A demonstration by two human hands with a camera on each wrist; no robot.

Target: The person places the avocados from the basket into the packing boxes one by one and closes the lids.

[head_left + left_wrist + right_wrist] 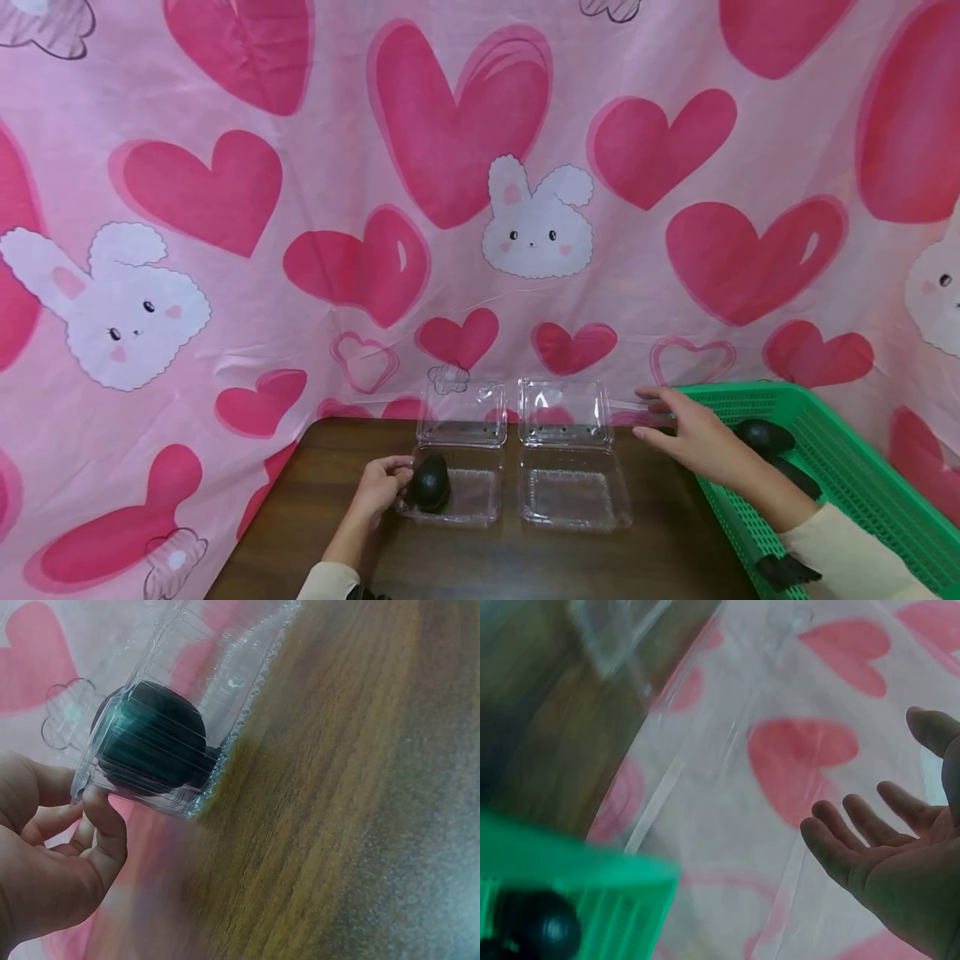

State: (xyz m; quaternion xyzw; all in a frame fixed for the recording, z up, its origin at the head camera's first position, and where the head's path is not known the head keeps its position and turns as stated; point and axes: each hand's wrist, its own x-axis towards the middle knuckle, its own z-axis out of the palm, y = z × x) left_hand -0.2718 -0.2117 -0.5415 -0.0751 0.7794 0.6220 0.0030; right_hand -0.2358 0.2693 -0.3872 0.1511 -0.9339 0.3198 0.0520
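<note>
My left hand point(381, 485) pinches the left rim of a clear plastic clamshell box point(476, 492), thumb and fingers at its edge in the left wrist view. Inside that box, at its left end, lies a dark avocado point(431, 483); the same avocado point(154, 739) shows through the ribbed plastic wall. The box's lid point(462, 412) stands raised behind it. My right hand point(693, 433) hovers between the second box and the green basket, fingers spread and holding nothing; in the right wrist view the right hand point(900, 847) has a bare palm.
A second clear clamshell box point(573, 492) with its lid up stands right of the first. On the right, a green plastic basket point(813, 417) holds dark avocados point(765, 435). A pink heart-patterned cloth point(457, 275) hangs behind the brown wooden table point(465, 567).
</note>
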